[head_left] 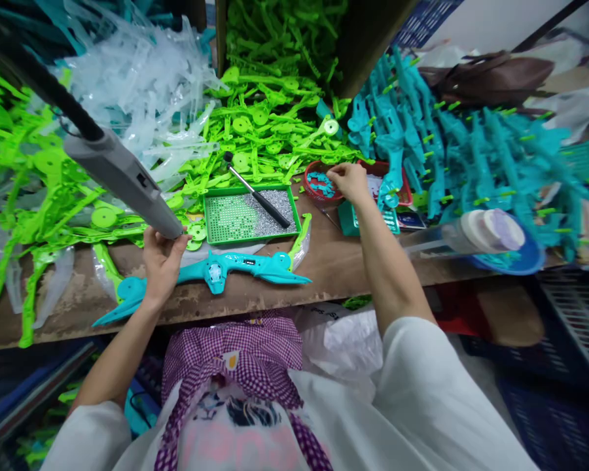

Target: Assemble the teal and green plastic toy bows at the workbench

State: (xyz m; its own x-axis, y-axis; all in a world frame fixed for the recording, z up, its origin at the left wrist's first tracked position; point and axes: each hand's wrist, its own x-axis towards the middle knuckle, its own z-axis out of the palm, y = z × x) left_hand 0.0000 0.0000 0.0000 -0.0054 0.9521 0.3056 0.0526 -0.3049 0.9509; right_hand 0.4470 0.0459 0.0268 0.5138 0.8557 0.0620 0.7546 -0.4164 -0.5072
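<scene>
My left hand (161, 265) is closed around the lower end of a grey electric screwdriver (122, 180), which hangs from a dark coiled cord. Just below that hand, a long blue plastic toy bow-shaped part (245, 263) lies on the bench, with green and clear arms at its ends. My right hand (351, 182) reaches over the rim of a red bowl (319, 196) holding small blue pieces (321, 183). Its fingertips are pinched together; what sits between them is hidden. A green tray (252, 212) of small screws stands between my hands, with a black-handled rod (265, 203) across it.
Green plastic parts (265, 118) and clear parts (137, 78) are heaped along the back. Blue assembled pieces (491, 157) stand in rows at the right. A clear bottle with a white cap (485, 229) leans over a blue basin (530, 258). The wooden bench edge (324, 291) runs before me.
</scene>
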